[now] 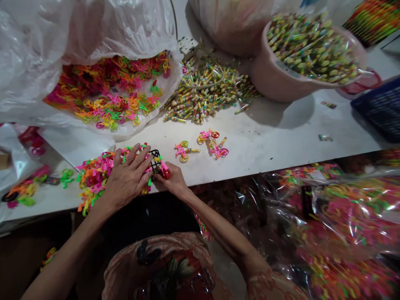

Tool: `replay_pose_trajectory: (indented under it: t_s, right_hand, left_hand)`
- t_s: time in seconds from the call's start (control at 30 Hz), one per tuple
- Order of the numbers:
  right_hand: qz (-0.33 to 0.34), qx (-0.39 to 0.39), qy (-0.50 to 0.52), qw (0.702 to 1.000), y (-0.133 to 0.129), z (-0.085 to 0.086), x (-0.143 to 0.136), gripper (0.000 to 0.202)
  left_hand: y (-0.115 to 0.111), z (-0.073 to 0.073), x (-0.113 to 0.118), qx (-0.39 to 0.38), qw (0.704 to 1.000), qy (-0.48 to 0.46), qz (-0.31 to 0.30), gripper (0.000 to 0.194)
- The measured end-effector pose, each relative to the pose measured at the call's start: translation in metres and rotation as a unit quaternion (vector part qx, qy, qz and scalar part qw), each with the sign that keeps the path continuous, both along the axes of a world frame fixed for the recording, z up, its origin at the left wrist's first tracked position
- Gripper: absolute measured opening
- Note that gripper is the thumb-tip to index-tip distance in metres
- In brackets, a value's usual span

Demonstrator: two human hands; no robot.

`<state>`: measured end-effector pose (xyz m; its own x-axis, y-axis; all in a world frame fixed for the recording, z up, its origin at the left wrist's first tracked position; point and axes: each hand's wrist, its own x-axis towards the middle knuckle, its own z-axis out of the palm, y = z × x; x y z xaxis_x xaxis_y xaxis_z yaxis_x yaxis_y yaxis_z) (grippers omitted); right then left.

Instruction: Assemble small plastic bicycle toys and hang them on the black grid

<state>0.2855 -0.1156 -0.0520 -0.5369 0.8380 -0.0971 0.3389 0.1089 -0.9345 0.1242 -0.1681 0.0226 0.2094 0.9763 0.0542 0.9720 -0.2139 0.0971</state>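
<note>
My left hand (129, 179) lies palm down with its fingers stretched over a heap of small bright plastic toy pieces (96, 168). Its fingertips reach a black plastic grid-like piece (154, 160). Close beside it, my right hand (171, 179) has its fingers closed on a small pink and red plastic toy piece (164, 170), partly hidden by the fingers. To the right on the table lie a toy with ring wheels and a candy-filled tube (193, 150) and a small cluster of similar pink and red toys (214, 143).
Behind my hands, a white plastic bag (150, 121) opens onto many colourful pieces. Candy tubes (203, 91) are piled next to it. A pink basin (278, 87) holds more tubes. Clear bags of toys (353, 216) sit below the table's edge at right. A dark blue box (379, 110) stands far right.
</note>
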Motion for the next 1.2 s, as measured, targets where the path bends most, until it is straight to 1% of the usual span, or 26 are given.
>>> replay_pose_trajectory:
  t_s: [0.1, 0.2, 0.27, 0.33, 0.4, 0.47, 0.53, 0.57, 0.6, 0.63, 0.7, 0.73, 0.77, 0.8, 0.87, 0.93, 0.97, 1.0, 1.07, 1.1, 1.2]
  right_hand:
    - [0.037, 0.066, -0.062, 0.995, 0.002, -0.002, 0.001, 0.01]
    - [0.083, 0.112, -0.139, 0.98, 0.001, 0.005, -0.001, 0.003]
    - [0.128, 0.126, -0.2, 0.963, -0.004, 0.013, -0.006, 0.013]
    - [0.16, 0.133, -0.255, 0.944, -0.009, 0.02, -0.01, 0.025]
    - [0.175, 0.135, -0.273, 0.936, -0.009, 0.025, -0.01, 0.029]
    - [0.194, 0.132, -0.25, 0.939, 0.001, 0.029, 0.0, 0.026]
    - [0.168, 0.137, -0.252, 0.943, 0.022, 0.034, 0.019, 0.023]
    - [0.13, 0.145, -0.277, 0.941, 0.036, 0.037, 0.03, 0.023]
    - [0.086, 0.156, -0.322, 0.93, 0.049, 0.039, 0.041, 0.024]
    - [0.061, 0.164, -0.365, 0.914, 0.061, 0.042, 0.05, 0.023]
    - [0.059, 0.174, -0.423, 0.887, 0.08, 0.044, 0.062, 0.022]
    - [0.07, 0.178, -0.431, 0.882, 0.085, 0.044, 0.064, 0.022]
    - [0.076, 0.182, -0.426, 0.883, 0.088, 0.044, 0.064, 0.021]
    - [0.073, 0.185, -0.408, 0.891, 0.088, 0.042, 0.062, 0.019]
    - [0.051, 0.168, -0.336, 0.925, 0.084, 0.036, 0.056, 0.013]
    - [0.025, 0.103, -0.22, 0.97, 0.078, 0.027, 0.046, 0.008]
    - [0.017, 0.056, -0.151, 0.987, 0.076, 0.022, 0.041, 0.01]
    - [0.011, 0.009, -0.081, 0.997, 0.073, 0.017, 0.035, 0.014]
    - [-0.002, -0.064, 0.029, 0.998, 0.071, 0.007, 0.02, 0.017]
    - [-0.009, -0.082, 0.064, 0.995, 0.07, 0.003, 0.012, 0.017]
    - [-0.031, -0.085, 0.098, 0.991, 0.07, -0.007, -0.012, 0.014]
  left_hand:
    - [-0.001, 0.002, 0.001, -0.007, 1.0, -0.003, 0.002, 0.043]
    - [-0.001, 0.004, 0.001, -0.013, 1.0, -0.012, 0.0, 0.044]
    - [-0.001, 0.004, 0.002, -0.015, 1.0, -0.025, -0.006, 0.044]
    - [-0.001, 0.003, 0.002, -0.016, 0.999, -0.038, -0.014, 0.043]
    - [-0.001, 0.002, 0.001, -0.011, 0.999, -0.041, -0.014, 0.039]
    - [-0.002, 0.0, -0.001, -0.006, 0.999, -0.035, -0.019, 0.037]
    - [-0.003, -0.001, -0.003, -0.006, 0.999, -0.029, -0.032, 0.037]
    - [-0.003, 0.0, -0.004, -0.003, 0.999, -0.029, -0.037, 0.039]
    - [-0.002, 0.001, -0.005, 0.0, 0.999, -0.032, -0.037, 0.041]
    - [-0.001, 0.002, -0.005, 0.006, 0.999, -0.038, -0.029, 0.043]
    - [0.002, 0.005, -0.004, 0.028, 0.998, -0.049, 0.006, 0.047]
    - [0.005, 0.006, -0.004, 0.038, 0.998, -0.05, 0.025, 0.048]
    - [0.007, 0.007, -0.003, 0.043, 0.997, -0.046, 0.04, 0.049]
    - [0.01, 0.006, -0.002, 0.045, 0.997, -0.04, 0.049, 0.049]
    - [0.014, 0.004, -0.001, 0.041, 0.997, -0.028, 0.052, 0.051]
    - [0.016, 0.001, -0.001, 0.032, 0.998, -0.022, 0.047, 0.052]
    - [0.016, -0.001, -0.001, 0.03, 0.998, -0.02, 0.046, 0.052]
    - [0.016, -0.002, -0.002, 0.029, 0.998, -0.018, 0.048, 0.052]
    - [0.015, -0.002, -0.003, 0.026, 0.998, -0.013, 0.05, 0.053]
    - [0.015, -0.002, -0.003, 0.024, 0.998, -0.011, 0.049, 0.054]
    - [0.015, -0.001, -0.002, 0.025, 0.999, -0.008, 0.044, 0.055]
